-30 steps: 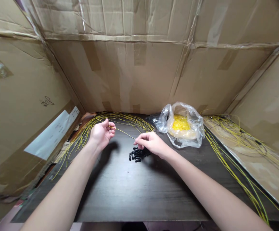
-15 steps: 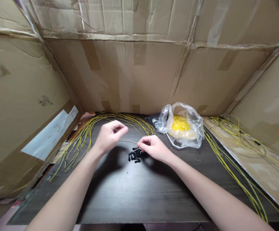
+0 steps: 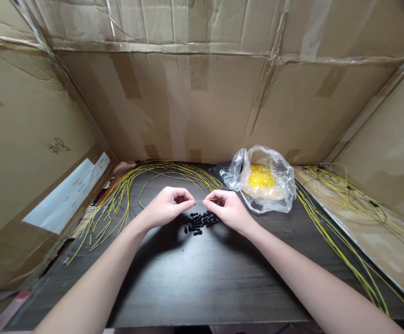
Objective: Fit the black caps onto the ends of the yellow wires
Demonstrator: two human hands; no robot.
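Observation:
A thin yellow wire (image 3: pixel 198 202) runs across the short gap between my two hands. My left hand (image 3: pixel 169 205) is closed in a pinch on one part of it. My right hand (image 3: pixel 227 208) pinches the wire close by, thumb against fingers; whether a small part is also hidden in these fingertips I cannot tell. Just below the fingertips, a loose pile of small black connector-like pieces (image 3: pixel 197 223) lies on the dark tabletop (image 3: pixel 177 287). Behind the hands, a bundle of long yellow wires (image 3: pixel 128 181) curves over the back left of the table.
A clear plastic bag of small yellow pieces (image 3: pixel 261 176) stands at the back right, beside a bag of black pieces (image 3: pixel 223 172). More yellow wires (image 3: pixel 330 241) lie along the right side. Cardboard walls (image 3: pixel 188 102) enclose the back and sides.
My left hand has moved right and slightly down, meeting the wire near my right hand, and now pinches it. My right hand has risen slightly off the black pile.

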